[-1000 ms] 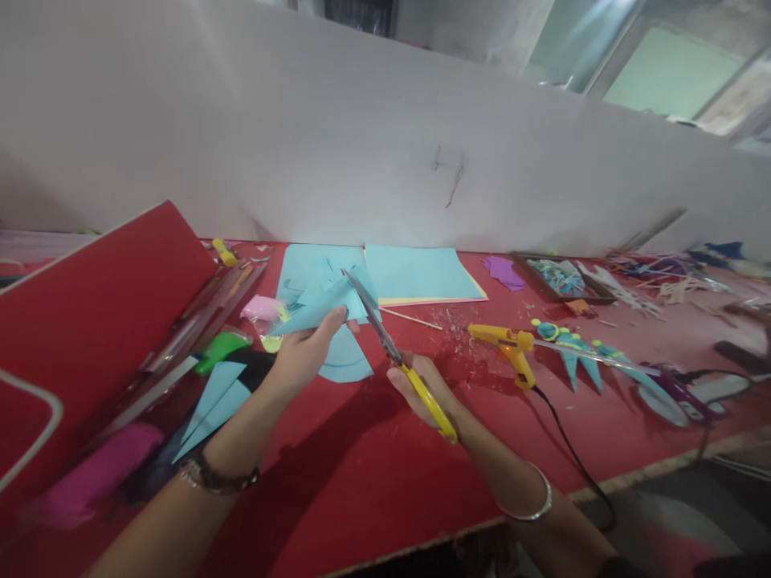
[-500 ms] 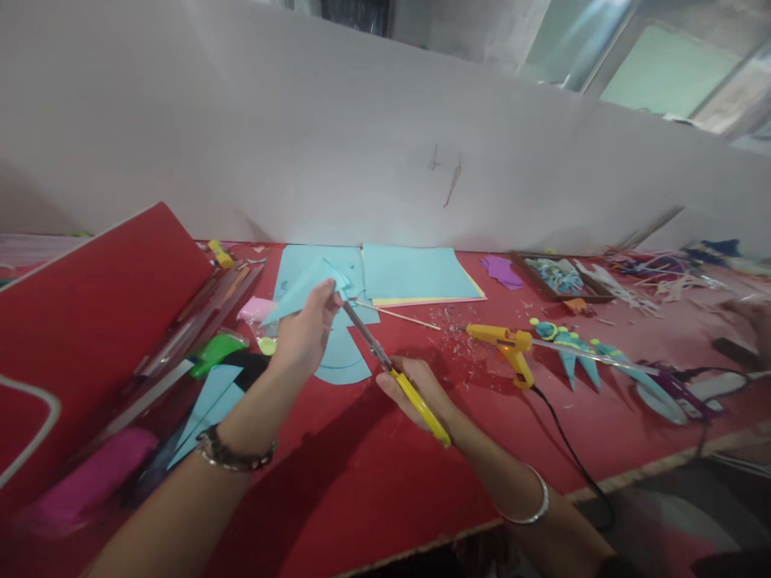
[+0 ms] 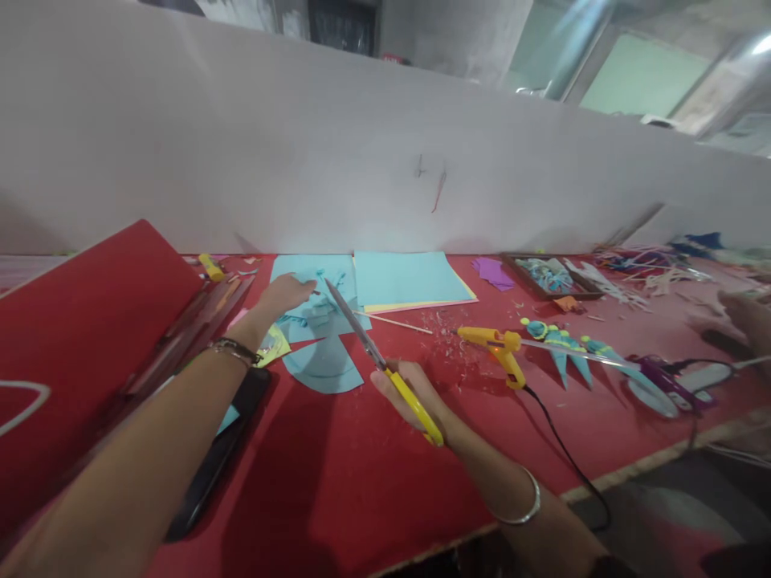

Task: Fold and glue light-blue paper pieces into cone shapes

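My right hand point(image 3: 413, 393) is wrapped round the yellow handles of a pair of scissors point(image 3: 373, 353). Their long metal blades look closed and point up and left. Over a light-blue sheet of paper point(image 3: 289, 266) at the back, my left hand point(image 3: 287, 293) reaches with fingers stretched out, and nothing shows in it. Small blue paper scraps point(image 3: 322, 311) lie on that sheet, close to the fingertips. Just in front of it is a rounded blue paper piece point(image 3: 325, 365) with a curved line and a notch cut out.
On the red table point(image 3: 373, 498) lie a stack of coloured sheets point(image 3: 406, 281), a thin stick point(image 3: 401, 323), a yellow glue gun point(image 3: 491, 341) with a trailing cord, and blue cone figures point(image 3: 569, 353). A scrap tray point(image 3: 551, 277) sits behind. A black phone-like object point(image 3: 220, 457) lies beneath my left forearm. Another person's hand point(image 3: 747, 317) shows at right.
My left hand has moved away from the blade tips, left over the blue sheet; the folded blue paper it held is no longer seen in it. The scissors stay in my right hand.
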A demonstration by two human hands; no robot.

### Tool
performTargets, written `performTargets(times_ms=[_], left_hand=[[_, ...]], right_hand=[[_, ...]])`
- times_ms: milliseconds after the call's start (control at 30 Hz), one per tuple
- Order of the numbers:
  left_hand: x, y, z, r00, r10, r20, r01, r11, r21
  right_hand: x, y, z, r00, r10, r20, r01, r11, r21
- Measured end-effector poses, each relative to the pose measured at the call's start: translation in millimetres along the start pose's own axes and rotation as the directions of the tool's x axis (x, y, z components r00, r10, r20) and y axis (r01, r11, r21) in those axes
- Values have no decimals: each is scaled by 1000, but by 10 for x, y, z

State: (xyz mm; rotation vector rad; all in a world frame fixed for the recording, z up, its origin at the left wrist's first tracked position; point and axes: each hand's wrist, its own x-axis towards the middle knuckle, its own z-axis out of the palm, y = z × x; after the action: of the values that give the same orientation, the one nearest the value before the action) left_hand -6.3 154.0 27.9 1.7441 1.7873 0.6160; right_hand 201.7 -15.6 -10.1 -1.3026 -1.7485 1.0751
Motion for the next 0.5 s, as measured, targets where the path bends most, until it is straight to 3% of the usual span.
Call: performTargets(times_ms=[100, 267, 400, 500], left_hand=[[-77, 7, -63, 999, 22, 49, -21, 999, -28], [-376, 80, -217, 974, 187, 125, -160, 966, -203], [-620, 45, -314, 968, 232, 93, -203, 947, -249], [-809, -49, -280, 964, 245, 100, -219, 950, -221]], right_hand=[[15, 43, 2, 1000, -3, -30, 4, 998, 57], [68, 130, -29, 991, 8, -134, -6, 1000, 19], [91, 77, -130, 975, 25, -221, -91, 951, -296], [106, -14, -205, 944, 66, -323, -254, 770, -586]])
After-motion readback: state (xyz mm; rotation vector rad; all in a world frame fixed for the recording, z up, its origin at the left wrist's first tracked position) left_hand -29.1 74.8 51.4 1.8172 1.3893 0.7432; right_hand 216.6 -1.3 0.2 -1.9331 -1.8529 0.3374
